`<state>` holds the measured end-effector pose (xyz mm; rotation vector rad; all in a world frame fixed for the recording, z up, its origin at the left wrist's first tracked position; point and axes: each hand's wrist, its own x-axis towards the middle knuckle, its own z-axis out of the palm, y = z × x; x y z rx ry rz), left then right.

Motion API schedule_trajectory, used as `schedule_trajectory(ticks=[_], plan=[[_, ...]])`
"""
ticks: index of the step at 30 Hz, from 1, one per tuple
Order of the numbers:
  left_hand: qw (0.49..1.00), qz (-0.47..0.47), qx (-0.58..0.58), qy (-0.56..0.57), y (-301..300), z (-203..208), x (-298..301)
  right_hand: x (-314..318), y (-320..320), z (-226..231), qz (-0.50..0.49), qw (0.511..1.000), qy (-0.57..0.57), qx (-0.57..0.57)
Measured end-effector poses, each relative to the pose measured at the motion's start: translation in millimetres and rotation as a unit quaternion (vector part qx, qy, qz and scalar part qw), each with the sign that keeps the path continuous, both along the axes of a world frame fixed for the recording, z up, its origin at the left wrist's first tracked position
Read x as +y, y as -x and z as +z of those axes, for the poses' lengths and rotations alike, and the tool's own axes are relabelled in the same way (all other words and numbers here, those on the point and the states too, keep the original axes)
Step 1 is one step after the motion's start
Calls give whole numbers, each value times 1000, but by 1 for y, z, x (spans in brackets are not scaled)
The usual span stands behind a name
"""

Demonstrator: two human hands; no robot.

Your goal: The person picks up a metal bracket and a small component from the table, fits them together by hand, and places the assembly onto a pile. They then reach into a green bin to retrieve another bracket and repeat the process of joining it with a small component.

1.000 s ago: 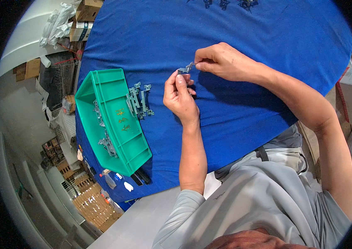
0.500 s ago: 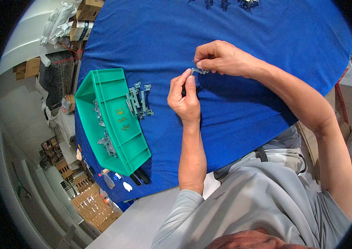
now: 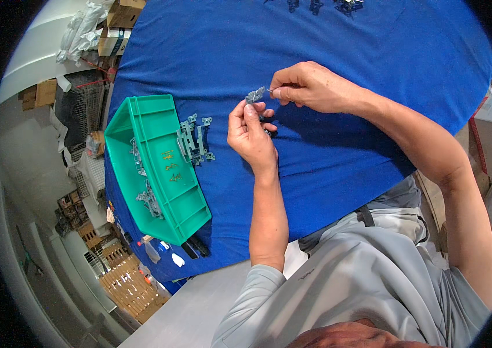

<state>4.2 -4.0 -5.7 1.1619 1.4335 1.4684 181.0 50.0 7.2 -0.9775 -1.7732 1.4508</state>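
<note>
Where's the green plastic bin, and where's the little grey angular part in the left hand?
Green plastic bin [image 3: 154, 134]: head view; the point lies on its ribbed side wall.
Little grey angular part [image 3: 254, 95]: head view; the point lies on its exposed upper end.

Two bare-hand grips [image 3: 253, 138] [image 3: 314, 87], one green bin [image 3: 191, 200]

You have a small grey part [image 3: 254, 95] tilted upward in your left fingers [image 3: 251, 112]. A thin piece [image 3: 268, 90] pokes from your right fingers [image 3: 286, 93], just beside it.
</note>
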Motion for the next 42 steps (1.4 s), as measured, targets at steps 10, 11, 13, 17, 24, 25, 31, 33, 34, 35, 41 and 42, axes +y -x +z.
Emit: schedule_trajectory(ticks=[10,11,13,17,24,25,31,33,34,35,41,42], plan=[[999,-8,30,-22,1,-3,-1,0,-1,1,-34,996,-77,-34],[998,-4,40,-42,1,-3,-1,0,-2,1,-34,996,-77,-34],[996,-4,76,-52,3,-2,-2,-1,-3,-1,-51,986,-140,-76],[988,1,126,-94,6,-9,-1,0,-3,-3,-45,990,-120,-52],[967,-36,204,-147,8,-11,1,2,-5,8,-21,994,106,19],[971,-51,197,-127,7,-8,-1,3,-6,11,3,993,117,-14],[985,-64,152,-54,1,-5,-4,6,0,-2,-121,989,-18,85],[995,-41,84,-16,-2,-1,-3,4,-3,1,-116,990,18,82],[999,-22,42,-4,-2,0,-1,4,-4,1,-70,994,35,71],[1000,-3,1,7,-2,1,0,3,-4,1,-25,997,52,60],[1000,-11,2,-1,0,0,0,-2,-1,8,-26,1000,12,-3],[1000,-12,2,-2,0,0,0,-2,0,7,-30,1000,1,-4]])
